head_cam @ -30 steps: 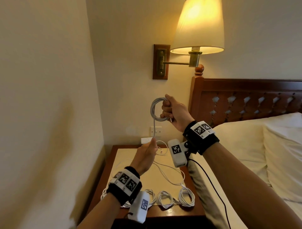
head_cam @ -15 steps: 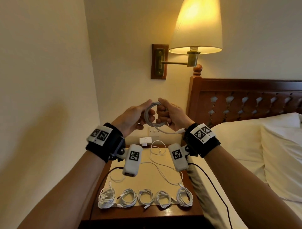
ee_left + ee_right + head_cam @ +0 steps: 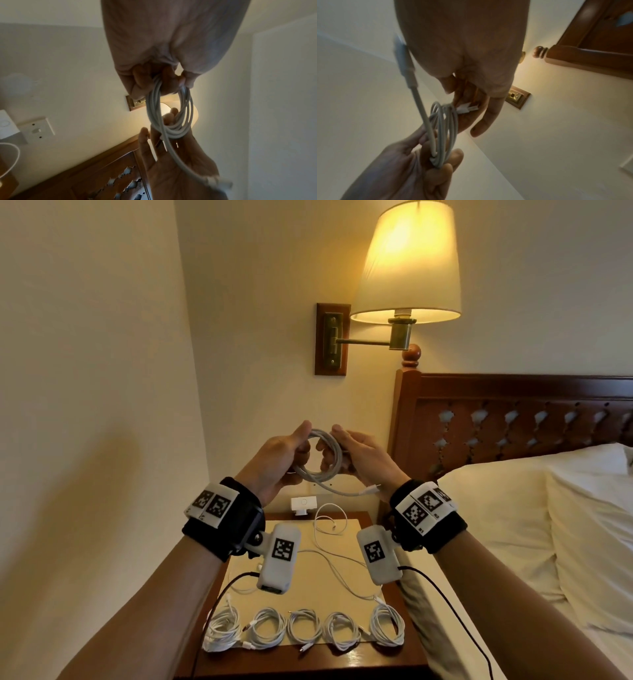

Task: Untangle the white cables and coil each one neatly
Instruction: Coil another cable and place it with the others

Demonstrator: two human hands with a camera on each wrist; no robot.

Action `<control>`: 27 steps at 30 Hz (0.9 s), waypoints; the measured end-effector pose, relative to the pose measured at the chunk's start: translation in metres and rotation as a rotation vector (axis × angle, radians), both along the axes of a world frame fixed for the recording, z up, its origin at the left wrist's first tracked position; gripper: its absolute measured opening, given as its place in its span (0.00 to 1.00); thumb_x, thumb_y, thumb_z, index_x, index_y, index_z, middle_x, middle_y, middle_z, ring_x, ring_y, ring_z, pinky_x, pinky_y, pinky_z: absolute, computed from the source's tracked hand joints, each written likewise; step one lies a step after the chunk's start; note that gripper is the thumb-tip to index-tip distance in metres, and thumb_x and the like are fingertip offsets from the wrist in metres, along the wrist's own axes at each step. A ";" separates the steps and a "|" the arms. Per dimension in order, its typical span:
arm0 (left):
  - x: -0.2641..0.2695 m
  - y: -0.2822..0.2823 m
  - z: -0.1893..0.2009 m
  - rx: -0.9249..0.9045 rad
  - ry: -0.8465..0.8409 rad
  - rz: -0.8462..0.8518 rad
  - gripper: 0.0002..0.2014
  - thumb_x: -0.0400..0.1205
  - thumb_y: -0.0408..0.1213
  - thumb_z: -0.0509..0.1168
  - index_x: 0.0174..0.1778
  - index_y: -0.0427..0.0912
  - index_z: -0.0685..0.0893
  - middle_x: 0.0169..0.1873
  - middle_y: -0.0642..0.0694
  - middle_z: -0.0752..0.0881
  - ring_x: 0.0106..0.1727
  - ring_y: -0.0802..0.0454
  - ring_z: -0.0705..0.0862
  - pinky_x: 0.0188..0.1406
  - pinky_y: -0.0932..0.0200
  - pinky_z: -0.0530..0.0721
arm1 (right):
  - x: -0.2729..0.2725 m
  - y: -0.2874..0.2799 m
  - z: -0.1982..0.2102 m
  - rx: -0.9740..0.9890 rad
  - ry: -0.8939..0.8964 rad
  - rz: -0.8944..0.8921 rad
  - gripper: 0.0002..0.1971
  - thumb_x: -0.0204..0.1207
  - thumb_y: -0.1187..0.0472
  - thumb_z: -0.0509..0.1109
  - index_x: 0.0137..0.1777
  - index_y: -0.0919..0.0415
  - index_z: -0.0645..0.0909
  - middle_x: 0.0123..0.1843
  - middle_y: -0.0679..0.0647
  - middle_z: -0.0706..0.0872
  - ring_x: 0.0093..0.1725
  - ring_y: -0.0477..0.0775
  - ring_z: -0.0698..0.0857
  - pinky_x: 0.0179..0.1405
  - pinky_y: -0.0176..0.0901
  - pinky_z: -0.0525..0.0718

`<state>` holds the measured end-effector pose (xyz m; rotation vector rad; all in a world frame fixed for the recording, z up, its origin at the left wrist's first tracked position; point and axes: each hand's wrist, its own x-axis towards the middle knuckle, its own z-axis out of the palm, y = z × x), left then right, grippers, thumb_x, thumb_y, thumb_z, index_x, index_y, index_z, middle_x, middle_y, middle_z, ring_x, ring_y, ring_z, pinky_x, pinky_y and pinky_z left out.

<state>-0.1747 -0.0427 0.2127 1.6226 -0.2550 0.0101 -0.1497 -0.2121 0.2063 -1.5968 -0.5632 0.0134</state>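
Observation:
I hold a coil of white cable in the air above the nightstand with both hands. My left hand grips its left side, thumb on top, and in the left wrist view its fingers curl round the strands of the coil. My right hand holds the right side, with the thumb over the strands. The right wrist view shows one plug lying against the right fingers. The tail with the other plug hangs below my right wrist. A loose white cable lies uncoiled on the mat.
Several coiled white cables lie in a row along the front of the cream mat on the wooden nightstand. A white charger sits at the wall. The lit wall lamp hangs above, and the bed is at the right.
My left hand rose from near the nightstand and took hold of the coil's left side. The coil came down a little and now lies flatter between both hands.

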 end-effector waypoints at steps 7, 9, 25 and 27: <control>0.002 -0.002 0.005 -0.182 -0.044 0.074 0.21 0.87 0.55 0.54 0.30 0.49 0.71 0.24 0.52 0.65 0.27 0.54 0.61 0.29 0.58 0.63 | -0.011 -0.010 -0.019 0.099 0.030 -0.146 0.14 0.86 0.69 0.58 0.63 0.58 0.82 0.64 0.63 0.85 0.59 0.58 0.87 0.57 0.58 0.88; 0.003 -0.005 0.005 -0.200 -0.058 0.132 0.22 0.87 0.55 0.54 0.30 0.48 0.71 0.22 0.54 0.67 0.25 0.55 0.63 0.28 0.59 0.64 | -0.019 -0.007 -0.027 0.125 0.042 -0.189 0.19 0.80 0.76 0.63 0.62 0.54 0.81 0.64 0.61 0.83 0.58 0.59 0.87 0.52 0.53 0.90; 0.005 -0.023 -0.001 -0.290 -0.070 0.192 0.22 0.87 0.55 0.54 0.30 0.48 0.73 0.22 0.53 0.67 0.25 0.56 0.64 0.29 0.58 0.66 | -0.031 0.006 -0.023 0.735 0.168 -0.316 0.09 0.79 0.70 0.69 0.58 0.70 0.79 0.38 0.62 0.89 0.32 0.50 0.89 0.36 0.39 0.91; 0.003 -0.022 -0.003 -0.234 -0.121 0.173 0.24 0.87 0.54 0.54 0.26 0.48 0.71 0.21 0.53 0.66 0.24 0.56 0.63 0.28 0.58 0.65 | -0.027 0.005 -0.023 0.717 0.175 -0.358 0.13 0.77 0.70 0.71 0.60 0.71 0.77 0.37 0.62 0.89 0.31 0.50 0.89 0.34 0.38 0.90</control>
